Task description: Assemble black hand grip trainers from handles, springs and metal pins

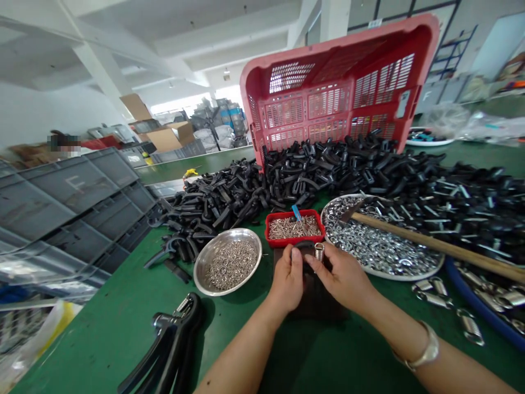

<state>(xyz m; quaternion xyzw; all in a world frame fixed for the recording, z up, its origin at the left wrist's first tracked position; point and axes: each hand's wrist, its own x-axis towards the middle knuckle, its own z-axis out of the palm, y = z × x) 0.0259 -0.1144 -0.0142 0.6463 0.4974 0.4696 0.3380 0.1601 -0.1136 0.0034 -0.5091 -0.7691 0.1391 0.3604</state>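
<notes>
Pins [283, 229] sit in the red tray [283, 242], and tiny rings [232, 265] in the steel bowl [200, 269]. Just in front of the red tray, the left hand [288, 278] pinches a black handle [304, 244] and the right hand [343, 272] pinches a coil spring [319, 252].

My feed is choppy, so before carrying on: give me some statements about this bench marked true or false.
1. The right grip holds a metal spring. True.
2. The metal bowl sits right of the small red tray in this view. False: the metal bowl is left of the small red tray.
3. A wooden-handled tool overlaps the white plate of metal pieces. True.
4. The big basket stands upright, opening to the ceiling. False: the big basket is tipped, its opening facing the camera.
</notes>
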